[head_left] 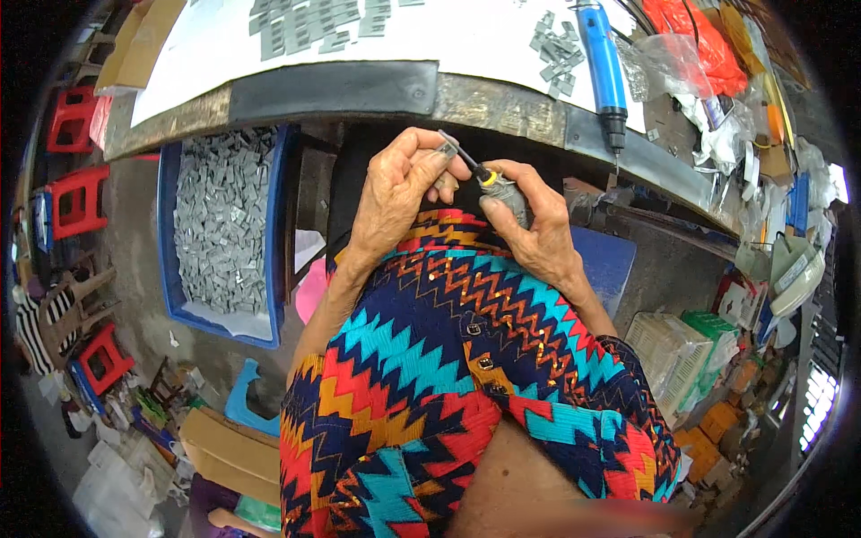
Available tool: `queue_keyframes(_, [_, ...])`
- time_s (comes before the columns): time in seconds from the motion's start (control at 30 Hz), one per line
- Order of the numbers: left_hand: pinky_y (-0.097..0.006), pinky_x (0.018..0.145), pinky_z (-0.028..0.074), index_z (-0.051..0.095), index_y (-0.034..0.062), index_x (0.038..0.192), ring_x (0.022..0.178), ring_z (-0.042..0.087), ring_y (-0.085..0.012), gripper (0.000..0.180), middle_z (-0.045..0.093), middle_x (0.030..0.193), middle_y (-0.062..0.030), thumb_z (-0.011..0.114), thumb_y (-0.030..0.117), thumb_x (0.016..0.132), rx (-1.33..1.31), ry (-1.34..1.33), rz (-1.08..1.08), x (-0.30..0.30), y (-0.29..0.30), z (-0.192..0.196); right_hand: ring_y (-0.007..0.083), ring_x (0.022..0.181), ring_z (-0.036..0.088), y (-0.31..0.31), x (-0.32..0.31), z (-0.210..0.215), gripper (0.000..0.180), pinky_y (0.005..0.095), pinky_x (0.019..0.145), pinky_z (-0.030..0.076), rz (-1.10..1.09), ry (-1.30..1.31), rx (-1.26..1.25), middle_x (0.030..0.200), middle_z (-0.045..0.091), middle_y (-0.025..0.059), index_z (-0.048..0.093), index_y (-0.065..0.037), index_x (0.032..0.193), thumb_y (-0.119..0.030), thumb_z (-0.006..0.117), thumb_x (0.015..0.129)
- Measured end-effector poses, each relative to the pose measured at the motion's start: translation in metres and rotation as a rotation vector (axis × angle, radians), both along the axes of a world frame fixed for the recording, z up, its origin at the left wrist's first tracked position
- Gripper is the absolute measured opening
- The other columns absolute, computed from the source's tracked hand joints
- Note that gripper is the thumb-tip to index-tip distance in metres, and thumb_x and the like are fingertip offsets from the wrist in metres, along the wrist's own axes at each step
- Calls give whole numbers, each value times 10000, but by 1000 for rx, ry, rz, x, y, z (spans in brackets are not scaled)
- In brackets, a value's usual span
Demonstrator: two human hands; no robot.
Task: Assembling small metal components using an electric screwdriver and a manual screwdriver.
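My left hand (391, 193) is closed, pinching a small grey part (447, 149) between thumb and fingers just off the table's near edge. My right hand (541, 224) grips a screwdriver-like hand tool (508, 195) with a grey wrapped handle, a yellow collar and a dark shaft. The shaft points up and left, and its tip meets or lies right beside the grey part; exact contact cannot be made out. Both hands are above my lap, in front of a patterned shirt.
Grey parts (314, 20) lie in rows on the white-covered table (466, 40), with a loose pile (558, 52) farther right. A blue electric screwdriver (602, 63) reaches over the table edge. At left stands a blue tray (169, 233) full of grey parts, near red stools (73, 204).
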State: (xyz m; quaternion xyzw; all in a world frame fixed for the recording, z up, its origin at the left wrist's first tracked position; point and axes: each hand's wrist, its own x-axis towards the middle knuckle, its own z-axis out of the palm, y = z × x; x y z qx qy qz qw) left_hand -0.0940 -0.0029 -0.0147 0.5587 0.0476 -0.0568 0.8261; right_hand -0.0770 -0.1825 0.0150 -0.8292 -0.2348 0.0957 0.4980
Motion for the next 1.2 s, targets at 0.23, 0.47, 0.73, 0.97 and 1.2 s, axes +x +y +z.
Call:
queue_keyframes(0.23, [-190,551,415,507,-29,990,617,547,-77,203,633,824,-99,490,161,920,24,-54,69,-6,8,-9,252,812,617,5,-11,5,321,313,720,482,30,-6,-71,941,602,165,542,14,1073,-65,616,771])
queue_keyframes(0.47, [-198,561,415,511,-24,1017,628,537,-88,208,631,877,-102,478,161,928,29,-175,99,-7,12,-10,235,809,621,15,-19,11,320,303,716,481,14,-138,-111,936,609,154,548,1,1082,-66,616,777])
queue_keyframes(0.73, [-196,549,426,510,-18,982,610,537,-74,171,628,821,-80,473,139,924,85,-206,116,-8,10,-10,223,835,624,17,-23,13,316,293,726,476,-15,-98,-138,954,611,151,550,-4,1085,-66,610,782])
queue_keyframes(0.97, [-180,552,406,513,-9,995,627,530,-64,176,624,832,-59,477,148,925,158,-189,117,-10,8,-11,234,850,623,16,-23,10,317,300,741,475,-11,-103,-157,961,610,156,550,2,1083,-55,611,778])
queue_keyframes(1.2, [-201,569,433,524,-1,988,626,533,-73,156,620,805,-48,466,129,923,274,-188,128,-10,9,-10,275,826,623,15,-23,5,340,321,718,485,19,-275,-176,941,608,173,548,10,1082,-16,622,752])
